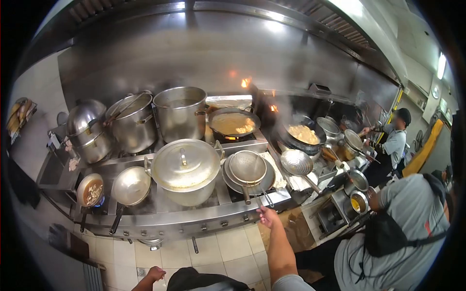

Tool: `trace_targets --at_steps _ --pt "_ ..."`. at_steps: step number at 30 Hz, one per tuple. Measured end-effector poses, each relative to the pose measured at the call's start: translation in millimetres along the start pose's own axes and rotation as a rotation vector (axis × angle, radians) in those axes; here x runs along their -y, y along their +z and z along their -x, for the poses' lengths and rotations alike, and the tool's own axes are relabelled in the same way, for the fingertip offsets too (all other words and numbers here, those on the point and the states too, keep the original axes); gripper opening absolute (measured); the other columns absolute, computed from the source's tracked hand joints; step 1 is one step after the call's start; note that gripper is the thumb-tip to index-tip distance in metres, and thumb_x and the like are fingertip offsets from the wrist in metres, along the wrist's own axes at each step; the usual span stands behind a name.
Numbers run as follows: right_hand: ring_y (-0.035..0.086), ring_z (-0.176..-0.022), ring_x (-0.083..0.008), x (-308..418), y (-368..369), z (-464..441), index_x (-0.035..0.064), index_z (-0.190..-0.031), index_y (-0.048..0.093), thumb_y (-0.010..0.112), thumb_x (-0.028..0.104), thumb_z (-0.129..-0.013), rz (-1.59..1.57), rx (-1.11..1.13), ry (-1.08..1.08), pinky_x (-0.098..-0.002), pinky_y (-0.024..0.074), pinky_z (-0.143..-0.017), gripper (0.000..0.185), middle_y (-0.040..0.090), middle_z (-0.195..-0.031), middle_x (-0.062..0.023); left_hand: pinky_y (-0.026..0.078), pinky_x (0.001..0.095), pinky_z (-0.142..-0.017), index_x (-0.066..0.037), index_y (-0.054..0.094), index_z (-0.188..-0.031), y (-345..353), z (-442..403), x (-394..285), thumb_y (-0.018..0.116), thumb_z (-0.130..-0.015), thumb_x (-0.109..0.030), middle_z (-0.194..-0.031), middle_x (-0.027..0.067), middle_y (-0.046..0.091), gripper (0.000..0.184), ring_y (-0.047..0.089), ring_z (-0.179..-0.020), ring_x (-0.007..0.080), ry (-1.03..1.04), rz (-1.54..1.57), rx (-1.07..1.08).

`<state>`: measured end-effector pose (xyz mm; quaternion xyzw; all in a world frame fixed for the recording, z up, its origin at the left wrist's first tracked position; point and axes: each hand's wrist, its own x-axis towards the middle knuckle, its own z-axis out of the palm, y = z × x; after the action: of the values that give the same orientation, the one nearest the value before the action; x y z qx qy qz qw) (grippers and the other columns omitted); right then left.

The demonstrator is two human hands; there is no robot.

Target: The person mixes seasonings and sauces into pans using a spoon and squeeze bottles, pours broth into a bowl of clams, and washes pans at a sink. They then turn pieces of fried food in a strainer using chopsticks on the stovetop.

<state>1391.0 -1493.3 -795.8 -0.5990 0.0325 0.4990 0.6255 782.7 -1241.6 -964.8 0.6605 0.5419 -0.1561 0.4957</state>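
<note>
My right hand (268,217) reaches to the front edge of the stove, its fingers closed around the end of a thin metal utensil (266,198). The utensil's far end lies by a round mesh strainer (248,167), which rests in a dark frying pan (268,181). Left of these stands a large lidded pot (184,165) with a loop handle on its lid. My left hand (156,274) hangs low before the stove, fingers curled, with nothing visible in it.
Food cooks in a small pan (91,190) over a blue flame. Beside it is a bare metal pan (131,186). Tall pots (180,116) stand behind. A wide pan (233,121) holds liquid; a perforated skimmer (296,162) lies rightward. One co-worker (403,228) is close right, another (395,140) farther back.
</note>
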Motion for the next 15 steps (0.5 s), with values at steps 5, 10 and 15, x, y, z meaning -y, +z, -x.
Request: trace_targets --at_steps 5,10,15 --pt "0.039 -0.045 -0.008 11.3 16.8 19.3 0.0057 -0.087 0.059 0.057 0.022 -0.093 -0.14 0.014 -0.199 -0.0216 0.0323 -0.039 0.018 0.047 -0.059 0.0029 0.053 0.0327 -0.05 -0.002 0.065 -0.085 -3.2 12.8 27.5 0.063 -0.085 -0.027 -0.077 0.0074 0.068 0.025 0.068 -0.068 0.0179 -0.183 0.012 0.001" --pt "0.041 -0.04 -0.0094 63.6 40.3 71.5 0.003 -0.085 0.057 0.056 0.016 -0.09 -0.022 -0.152 -0.415 -0.024 0.0329 -0.035 0.014 0.047 -0.055 0.0008 0.054 0.042 -0.061 -0.006 0.062 -0.103 -11.3 0.2 66.2 0.057 -0.093 -0.031 -0.092 0.0071 0.068 0.027 0.067 -0.075 0.0207 -0.451 0.175 0.081" --pt "0.048 -0.04 -0.0158 187.0 76.4 35.5 -0.0022 -0.091 0.055 0.054 0.012 -0.087 0.251 -0.324 -0.656 -0.0286 0.0362 -0.034 0.015 0.055 -0.058 -0.0068 0.054 0.0395 -0.057 -0.004 0.058 -0.116 -30.1 -36.4 61.0 0.059 -0.089 -0.022 -0.091 0.0102 0.068 0.033 0.068 -0.073 0.0238 -0.329 0.184 0.102"
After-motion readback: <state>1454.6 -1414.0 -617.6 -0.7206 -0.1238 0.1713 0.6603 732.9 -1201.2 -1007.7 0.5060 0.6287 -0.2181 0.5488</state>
